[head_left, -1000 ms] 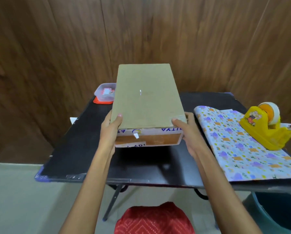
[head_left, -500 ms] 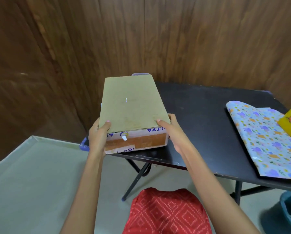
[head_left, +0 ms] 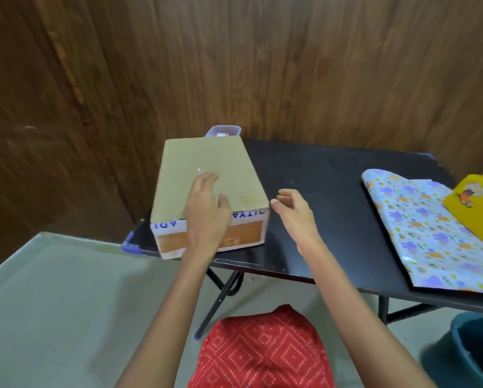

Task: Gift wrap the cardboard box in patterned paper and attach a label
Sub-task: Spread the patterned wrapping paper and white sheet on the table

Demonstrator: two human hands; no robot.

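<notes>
Reaching over box (head_left: 203, 158) with left hand (head_left: 206, 211), fingers straight and slack, gripping nothing; too blurred to tell contact. Hovering with right hand (head_left: 296, 214), fingers loosely curled, empty. Sitting under left fingers and just left of right fingertips, on table (head_left: 318, 191) corner. Lying well right of right fingers: paper (head_left: 419, 233), dispenser (head_left: 475, 208) on top.

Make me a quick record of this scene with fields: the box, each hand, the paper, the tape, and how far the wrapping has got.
Box: cardboard box lies flat at the left end of the black table, unwrapped.
Left: left hand over the box's top, fingers straight; contact unclear.
Right: right hand beside the box's near right corner, fingers loosely curled, holding nothing.
Paper: patterned paper on the table's right side, apart from the box.
Tape: yellow tape dispenser stands on the paper.
Behind box: small clear container.
Progress: wrapping not yet begun.
</notes>
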